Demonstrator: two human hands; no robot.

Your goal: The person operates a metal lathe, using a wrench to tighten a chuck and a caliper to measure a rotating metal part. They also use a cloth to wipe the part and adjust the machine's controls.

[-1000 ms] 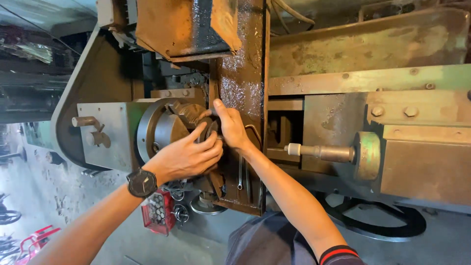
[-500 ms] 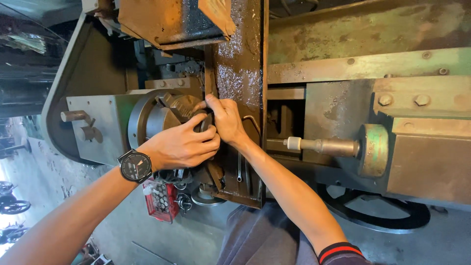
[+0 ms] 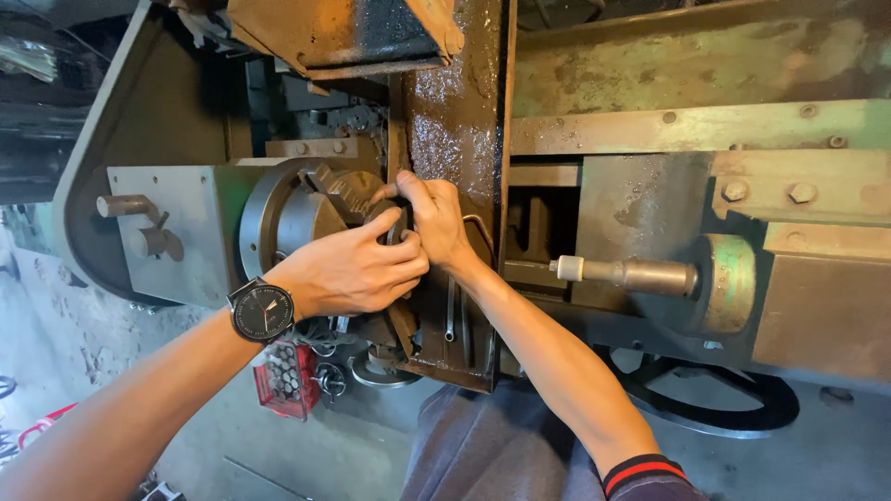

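Both hands meet at the lathe chuck (image 3: 278,218), a grey steel disc with stepped jaws. My left hand (image 3: 348,271), with a black wristwatch (image 3: 262,310) on its wrist, is curled around a dark round workpiece (image 3: 397,225) at the chuck's face. My right hand (image 3: 434,218) presses on the same piece from the other side, fingers bent over its top. The two hands hide most of the piece.
A rusty, oily carriage plate (image 3: 459,130) stands just behind the hands. The tailstock quill (image 3: 622,274) with its green handwheel (image 3: 731,283) points at them from the right. Levers (image 3: 139,218) stick out of the grey headstock. A red tray of small parts (image 3: 283,380) sits below.
Both hands stay at the chuck on the dark piece, with only small shifts of the fingers. The view has drifted slightly.
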